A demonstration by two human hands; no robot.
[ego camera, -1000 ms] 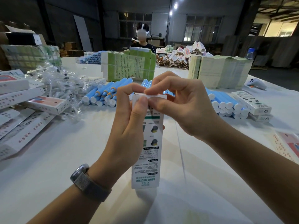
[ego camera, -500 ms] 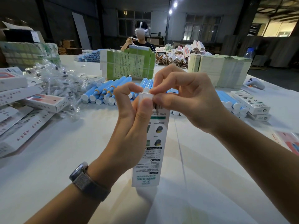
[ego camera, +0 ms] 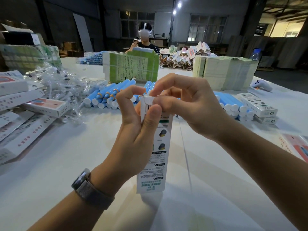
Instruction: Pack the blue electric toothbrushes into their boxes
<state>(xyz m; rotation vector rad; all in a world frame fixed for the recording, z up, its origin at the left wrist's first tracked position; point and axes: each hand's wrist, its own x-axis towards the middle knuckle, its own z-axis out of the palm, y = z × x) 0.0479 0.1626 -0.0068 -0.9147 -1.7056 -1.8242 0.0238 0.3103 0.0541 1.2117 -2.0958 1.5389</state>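
Upright between them, the box (ego camera: 156, 147), left hand (ego camera: 133, 135) gripping its side, right hand (ego camera: 188, 104) pinching its top flap

Since a second ago, the upright white box (ego camera: 154, 147) has tipped slightly to the right, while the left hand's (ego camera: 133, 137) index finger has lifted clear and the right hand (ego camera: 188, 104) (thumb and forefinger) now pinches its small end flap (ego camera: 150, 100).

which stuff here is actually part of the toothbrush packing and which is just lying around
Part of the job:
- white box stood upright, gripped by the left hand
- right hand pinching its top flap
- blue toothbrushes piled behind
- packed boxes at the right

Just lying about:
- green carton
- stacked flat sheets
- clear plastic bags
- white controller
- water bottle
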